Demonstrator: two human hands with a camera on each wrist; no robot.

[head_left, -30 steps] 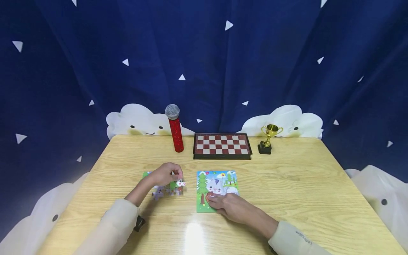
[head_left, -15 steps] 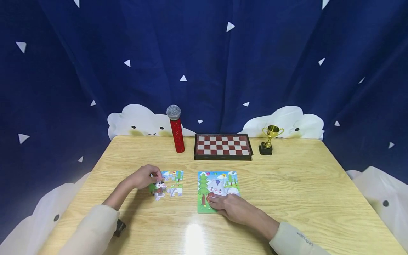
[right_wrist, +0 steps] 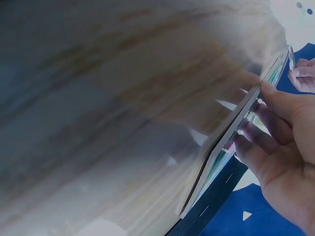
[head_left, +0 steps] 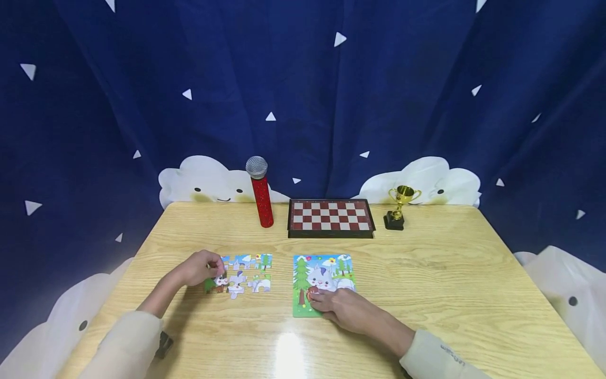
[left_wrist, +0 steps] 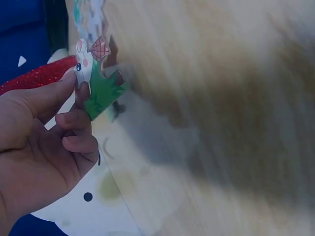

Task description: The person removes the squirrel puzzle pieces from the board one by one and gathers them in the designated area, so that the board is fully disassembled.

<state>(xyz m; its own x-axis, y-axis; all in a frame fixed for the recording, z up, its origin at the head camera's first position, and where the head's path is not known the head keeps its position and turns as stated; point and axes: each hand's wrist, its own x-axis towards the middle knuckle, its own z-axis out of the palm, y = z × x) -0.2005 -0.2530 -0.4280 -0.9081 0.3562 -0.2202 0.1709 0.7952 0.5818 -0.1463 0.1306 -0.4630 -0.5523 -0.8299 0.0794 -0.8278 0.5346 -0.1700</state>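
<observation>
My left hand (head_left: 200, 267) pinches a jigsaw puzzle piece (left_wrist: 102, 96) between thumb and index finger. In the left wrist view this piece shows part of a white animal face and green grass. In the head view it is at the left end of the lower row of a partly joined puzzle (head_left: 235, 284). To the right lies a square picture board (head_left: 301, 268) with a grey-white squirrel among trees. My right hand (head_left: 344, 310) rests on the lower right of that board, fingertips on its face and thumb at its near edge, hiding that corner.
Behind the puzzle, a red microphone (head_left: 262, 202) stands upright. A black-framed checkered board (head_left: 331, 233) lies at the table's back middle, and a small gold trophy (head_left: 399, 204) is to its right. A dark blue curtain (head_left: 303, 79) hangs behind the table (head_left: 454, 284).
My left hand has moved left with the pinched piece, from over the puzzle's right part to its left end, uncovering the other pieces. The right hand and picture board stay in place.
</observation>
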